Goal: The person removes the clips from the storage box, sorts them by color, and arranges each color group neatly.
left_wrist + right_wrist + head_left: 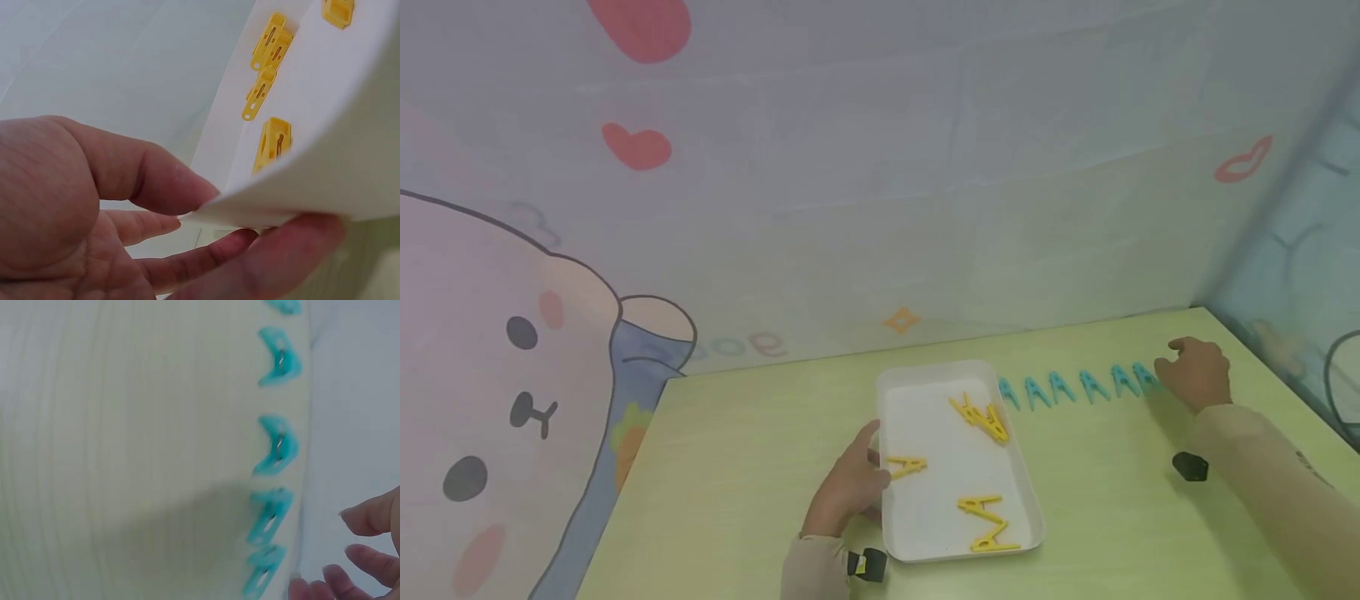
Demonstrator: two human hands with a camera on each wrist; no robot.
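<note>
A white rectangular tray (936, 500) lies on the table with several yellow clothespins (997, 427) in it. My left hand (850, 482) grips the tray's left side, the thumb (175, 187) at the rim and other fingers under it in the left wrist view. Right of the tray, several teal clothespins (1093, 387) form a row toward the back edge of the table. At the row's right end my right hand (1199, 375) hovers beside the last teal clothespin (1146, 378). Its fingers (365, 515) are loosely bent and apart, holding nothing.
The pale green table (737, 483) meets a light wall cloth (850, 208) printed with hearts and a cartoon bear along its back edge. A bluish side cloth (1300, 275) hangs at the right, with a black cable (1330, 375) near the table's right edge.
</note>
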